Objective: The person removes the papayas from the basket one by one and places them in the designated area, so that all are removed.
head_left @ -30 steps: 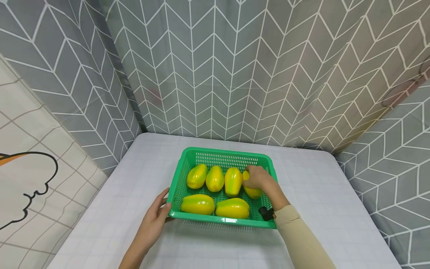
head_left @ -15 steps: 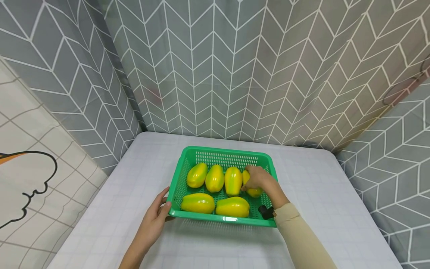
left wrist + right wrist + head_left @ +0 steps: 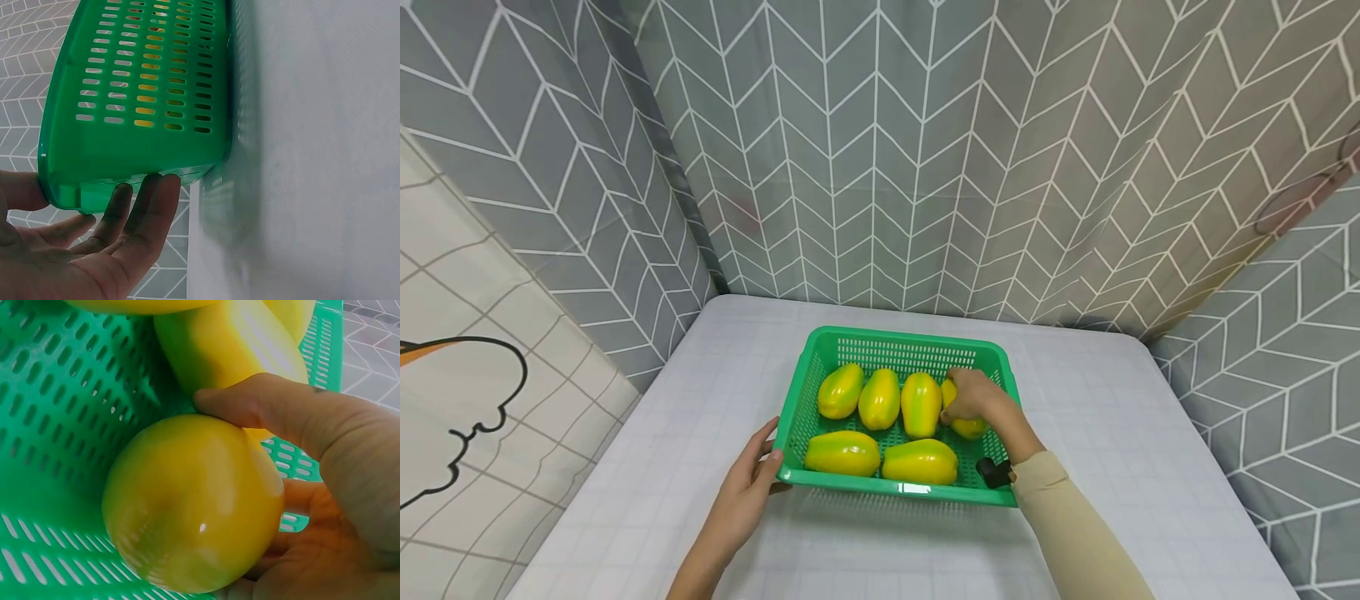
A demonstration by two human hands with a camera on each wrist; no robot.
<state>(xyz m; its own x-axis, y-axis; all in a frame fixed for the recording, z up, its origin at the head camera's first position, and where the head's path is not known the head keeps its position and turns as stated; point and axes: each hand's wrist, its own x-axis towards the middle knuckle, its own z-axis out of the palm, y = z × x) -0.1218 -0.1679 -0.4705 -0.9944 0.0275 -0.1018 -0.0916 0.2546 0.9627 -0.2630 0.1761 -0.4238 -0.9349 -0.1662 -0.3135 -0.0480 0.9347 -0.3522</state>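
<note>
A green plastic basket [image 3: 850, 481] with slotted walls holds several yellow-green papayas. At its near left corner my left hand [image 3: 747, 487] grips the rim. In the left wrist view, the thumb lies on one side of the basket wall [image 3: 112, 144] and the fingers touch the other. Inside the basket at the right, my right hand [image 3: 976, 395] holds a papaya [image 3: 970, 429]. The right wrist view shows this papaya [image 3: 194, 506] end-on, thumb along its upper side and fingers on the far side, partly hidden. Another papaya [image 3: 921, 405] lies right beside it.
Two papayas lie sideways along the front, one at the left [image 3: 842, 454] and one nearer the middle [image 3: 920, 462]. A black device [image 3: 992, 473] sits at the right wrist. The white-covered table [image 3: 700, 400] ends at a grey patterned curtain [image 3: 880, 167].
The thumb of my right hand has come down along the left side of the papaya. My left hand and the basket stay almost where they were.
</note>
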